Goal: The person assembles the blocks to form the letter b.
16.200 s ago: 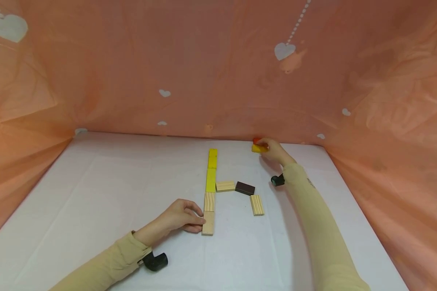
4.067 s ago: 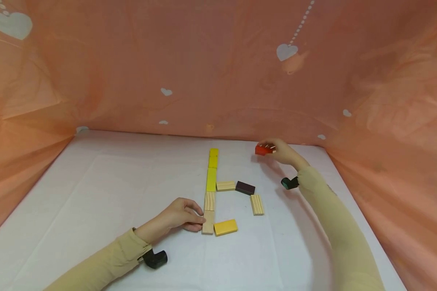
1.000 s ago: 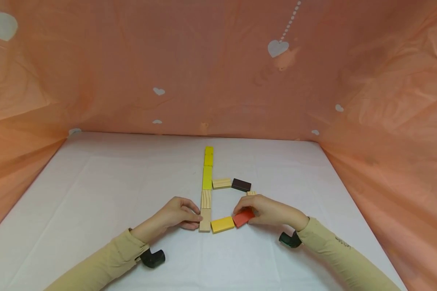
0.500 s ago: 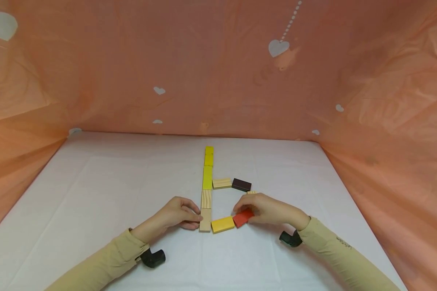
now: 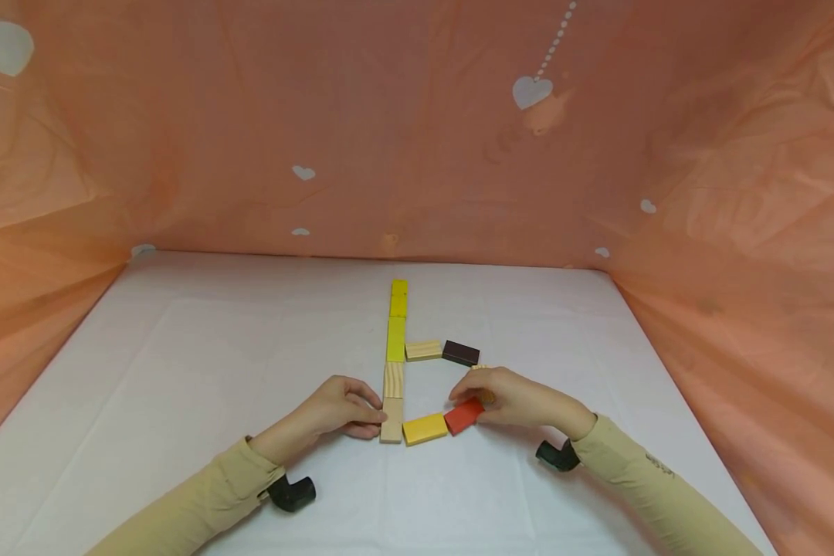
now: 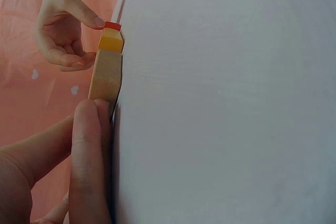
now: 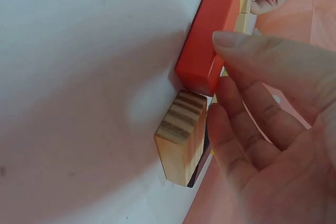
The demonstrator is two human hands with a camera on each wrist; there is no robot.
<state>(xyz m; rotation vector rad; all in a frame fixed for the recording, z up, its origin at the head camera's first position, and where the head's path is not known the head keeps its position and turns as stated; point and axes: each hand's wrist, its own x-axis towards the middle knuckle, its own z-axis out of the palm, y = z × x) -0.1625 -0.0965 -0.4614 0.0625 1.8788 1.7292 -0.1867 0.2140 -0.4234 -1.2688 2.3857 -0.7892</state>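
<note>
Wooden blocks form a straight column with a loop on its right. My left hand (image 5: 333, 411) rests beside the plain wood block (image 5: 392, 429) at the column's near end, fingertips touching its left side. To that block's right lies an orange-yellow block (image 5: 425, 429), followed by a red block (image 5: 464, 417). Around the red block is my right hand (image 5: 521, 400), fingers loosely spread; the thumb tip is at its edge in the right wrist view. A striped wood block (image 7: 184, 135) sits by the red block's end, mostly hidden behind the right hand in the head view.
Farther up the column come a grained wood block (image 5: 393, 380) and yellow blocks (image 5: 395, 340). A pale wood block (image 5: 423, 351) and a dark brown block (image 5: 461, 353) make the loop's top. White cloth (image 5: 250, 324) covers the table; an orange curtain (image 5: 403, 139) hangs behind.
The red block has come from the table's far right to the orange-yellow block's end, which was itself placed earlier. Just now my right fingers have loosened from the red block. The left hand stays put.
</note>
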